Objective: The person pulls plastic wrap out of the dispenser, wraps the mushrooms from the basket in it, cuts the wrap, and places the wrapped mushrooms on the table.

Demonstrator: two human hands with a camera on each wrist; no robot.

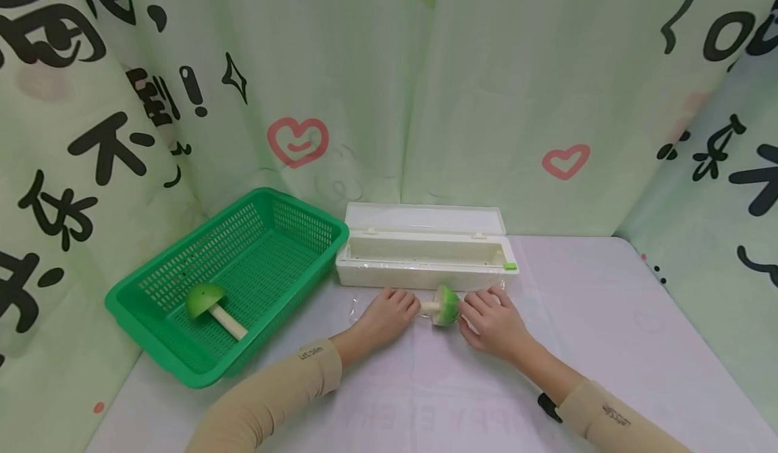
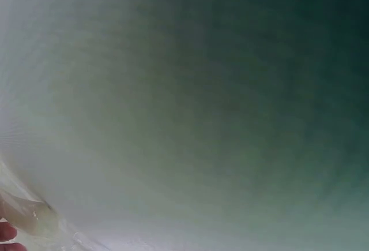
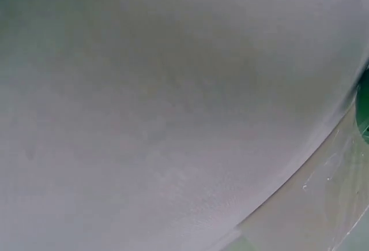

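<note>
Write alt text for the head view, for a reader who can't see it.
A green-capped mushroom is held sideways over a pale table, left hand at its stem, right hand at its cap. Clear film shows in front of an open white box beyond the hands; to the left, a green basket holds a second mushroom.

Both mushrooms (image 1: 448, 306) are green and cream, the box (image 1: 395, 277) white, the curtain (image 1: 365, 68) patterned with pink hearts (image 1: 299, 147).

A green-capped mushroom (image 1: 448, 306) lies sideways, stem (image 1: 428, 308) pointing left, apparently on clear plastic film (image 1: 357, 308).
</note>
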